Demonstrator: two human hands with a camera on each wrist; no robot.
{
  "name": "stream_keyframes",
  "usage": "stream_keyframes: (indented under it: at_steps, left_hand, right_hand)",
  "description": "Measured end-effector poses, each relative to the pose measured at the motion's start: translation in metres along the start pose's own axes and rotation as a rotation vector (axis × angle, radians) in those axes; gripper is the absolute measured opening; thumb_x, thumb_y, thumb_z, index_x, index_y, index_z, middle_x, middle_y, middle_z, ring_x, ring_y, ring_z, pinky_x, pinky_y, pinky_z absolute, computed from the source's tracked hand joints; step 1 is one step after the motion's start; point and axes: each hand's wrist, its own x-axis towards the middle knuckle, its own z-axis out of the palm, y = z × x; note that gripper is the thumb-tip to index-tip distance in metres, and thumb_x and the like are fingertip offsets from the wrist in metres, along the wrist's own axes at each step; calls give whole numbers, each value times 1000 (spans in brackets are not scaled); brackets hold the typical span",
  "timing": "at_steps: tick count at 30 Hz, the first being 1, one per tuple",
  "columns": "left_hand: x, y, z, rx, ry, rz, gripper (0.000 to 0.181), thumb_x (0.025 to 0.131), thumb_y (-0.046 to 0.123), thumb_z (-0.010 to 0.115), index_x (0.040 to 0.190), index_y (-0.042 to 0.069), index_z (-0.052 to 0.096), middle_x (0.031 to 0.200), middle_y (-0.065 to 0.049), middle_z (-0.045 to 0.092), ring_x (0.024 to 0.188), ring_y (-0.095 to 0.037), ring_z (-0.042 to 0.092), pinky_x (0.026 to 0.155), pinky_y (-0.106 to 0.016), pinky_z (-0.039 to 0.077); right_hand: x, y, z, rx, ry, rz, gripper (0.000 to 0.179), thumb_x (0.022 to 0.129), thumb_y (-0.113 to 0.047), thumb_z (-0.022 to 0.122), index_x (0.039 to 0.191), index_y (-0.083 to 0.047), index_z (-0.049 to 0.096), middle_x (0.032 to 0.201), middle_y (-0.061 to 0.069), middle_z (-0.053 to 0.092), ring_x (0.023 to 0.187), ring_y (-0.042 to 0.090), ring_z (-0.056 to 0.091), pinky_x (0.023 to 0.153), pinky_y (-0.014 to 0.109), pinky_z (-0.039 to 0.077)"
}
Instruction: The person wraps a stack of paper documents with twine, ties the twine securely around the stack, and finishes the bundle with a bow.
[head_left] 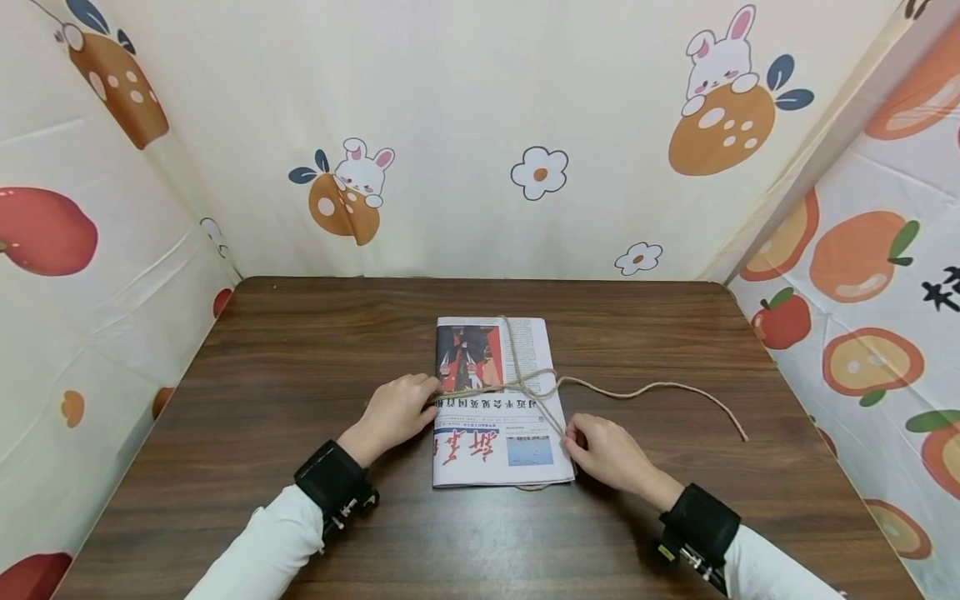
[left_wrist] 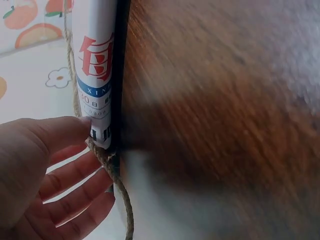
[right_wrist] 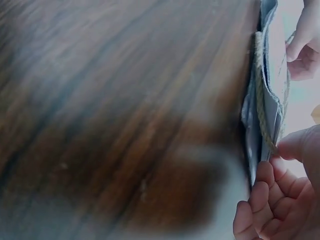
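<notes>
A folded newspaper (head_left: 465, 467) lies on the table with thin twine (head_left: 607, 393) around it, crossing on its upper face. At the paper's left edge is my left hand (head_left: 401, 412). In the left wrist view its thumb lies against the newspaper's folded edge (left_wrist: 95, 55), and the twine (left_wrist: 123, 195) runs between thumb and curled fingers. My right hand (head_left: 607, 450) is at the opposite edge. Its thumb and forefinger pinch the twine (right_wrist: 261, 100) beside the layered pages, as the right wrist view shows. The twine beneath the newspaper is mostly hidden.
One loose end of the twine trails rightward over the brown wooden table (head_left: 300, 333). Behind the table hangs a patterned curtain (head_left: 450, 100), with more printed cloth on both sides. Each wrist wears a black band (head_left: 335, 487).
</notes>
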Motion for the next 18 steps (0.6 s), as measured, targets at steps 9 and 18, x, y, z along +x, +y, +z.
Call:
stream_keyframes:
  at_steps: [9,18]
  left_hand:
    - [-1,4,-1,10,-4,15,17,80,21,70,93,12,63,79,2,57,67,-10,51,56,-28,42]
    - [-1,4,1,14,11,23,16,79,20,70,90,12,61,76,3,55,64,-10,47,55,-28,40]
  right_hand:
    - [2,-10,-10,45,5,5,15,81,-14,65,72,-19,53,59,-14,45,49,-2,37,47,18,33]
    - [2,-22,-18,71,-7,-11,16,82,-13,63,72,-18,52,58,-14,44,47,-3,36,46,18,32]
